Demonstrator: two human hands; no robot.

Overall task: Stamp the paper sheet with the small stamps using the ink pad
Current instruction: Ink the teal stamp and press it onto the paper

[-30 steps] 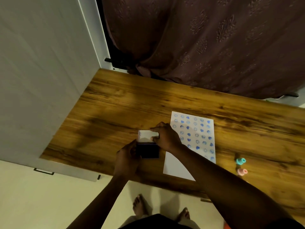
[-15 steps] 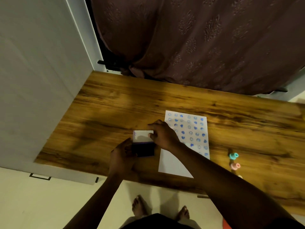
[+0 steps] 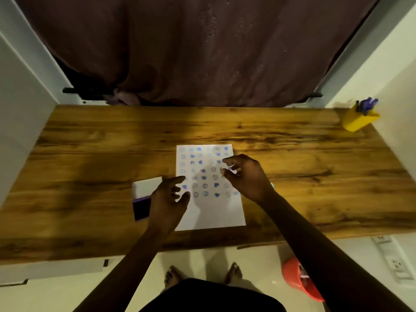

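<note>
A white paper sheet lies mid-table, its upper part covered with rows of blue stamp marks. Left of it sits the ink pad, lid flipped open, white lid up and dark pad toward me. My left hand hovers between the pad and the sheet's left edge, fingers spread, holding nothing. Over the sheet's right side is my right hand, fingers curled apart and empty. A sliver of a teal stamp peeks out behind my right wrist; the other stamps are hidden.
The wooden table runs between white walls, with a dark curtain behind it. A yellow pen holder stands at the far right corner. An orange bucket and a power strip lie on the floor at right.
Both hands let go of the ink pad, which now lies open. My right hand moved right over the sheet. The camera turned right, bringing the pen holder into view.
</note>
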